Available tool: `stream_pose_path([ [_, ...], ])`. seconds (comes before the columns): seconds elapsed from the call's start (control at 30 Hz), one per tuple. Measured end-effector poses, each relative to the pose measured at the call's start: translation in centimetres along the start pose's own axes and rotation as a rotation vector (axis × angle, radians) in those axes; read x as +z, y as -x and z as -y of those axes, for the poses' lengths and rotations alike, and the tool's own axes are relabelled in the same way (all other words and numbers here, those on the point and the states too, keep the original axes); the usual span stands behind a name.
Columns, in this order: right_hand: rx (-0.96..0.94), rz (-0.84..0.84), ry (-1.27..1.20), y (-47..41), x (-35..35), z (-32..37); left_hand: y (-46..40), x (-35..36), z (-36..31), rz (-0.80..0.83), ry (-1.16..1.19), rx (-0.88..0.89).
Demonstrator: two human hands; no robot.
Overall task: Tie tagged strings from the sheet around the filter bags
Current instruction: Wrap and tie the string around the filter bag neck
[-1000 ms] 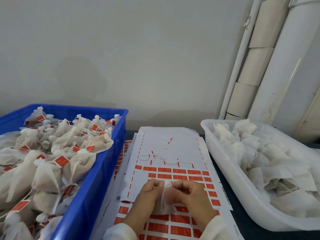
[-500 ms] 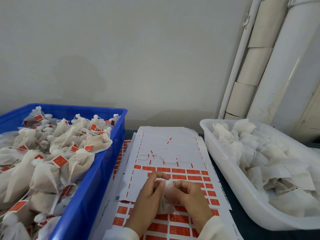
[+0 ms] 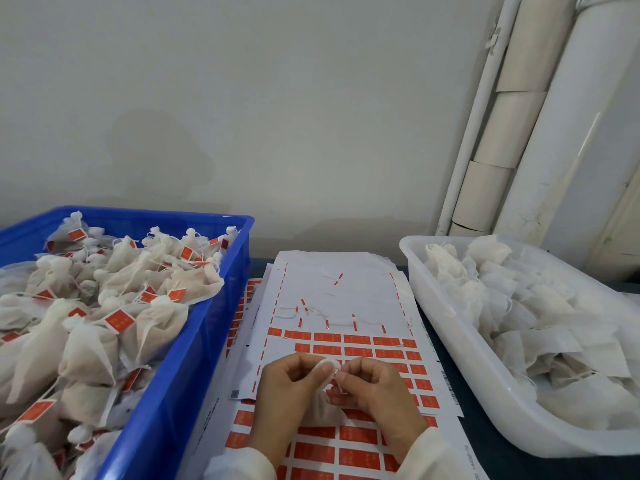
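Below plain wall, dark bench [image 3: 485, 455] carries tag sheet [image 3: 332, 289]; over sheet, filter bag [image 3: 320, 412] neck-up, both hands, left [image 3: 289, 386] and right [image 3: 375, 386], pinching its neck.

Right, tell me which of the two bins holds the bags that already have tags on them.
The blue bin on the left: its filter bags are gathered at the neck and carry orange tags. The white bin on the right holds loose, untagged bags.
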State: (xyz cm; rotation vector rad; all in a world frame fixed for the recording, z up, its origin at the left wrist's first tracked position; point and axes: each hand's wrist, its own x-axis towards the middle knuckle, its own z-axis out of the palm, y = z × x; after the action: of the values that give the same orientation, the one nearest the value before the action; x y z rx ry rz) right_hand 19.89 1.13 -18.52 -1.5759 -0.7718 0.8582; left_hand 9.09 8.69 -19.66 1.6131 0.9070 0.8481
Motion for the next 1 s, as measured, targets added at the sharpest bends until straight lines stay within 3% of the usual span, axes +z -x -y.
stream_pose_path([
  [0.2,-0.024,0.014,-0.036,0.2,0.0,0.1,-0.1,-0.2,-0.2,0.020,0.112,-0.165],
  [0.4,-0.180,-0.037,0.100,0.2,0.1,-0.1,-0.2,-0.5,-0.6,0.047,0.183,-0.298],
  [0.67,-0.488,-0.195,0.500,0.4,0.9,-0.8,0.0,-0.3,-0.8,-0.019,0.180,-0.317],
  [1.0,-0.497,-0.209,0.573,0.1,0.9,-1.1,-0.2,-0.1,-0.3,-0.034,0.164,-0.270],
])
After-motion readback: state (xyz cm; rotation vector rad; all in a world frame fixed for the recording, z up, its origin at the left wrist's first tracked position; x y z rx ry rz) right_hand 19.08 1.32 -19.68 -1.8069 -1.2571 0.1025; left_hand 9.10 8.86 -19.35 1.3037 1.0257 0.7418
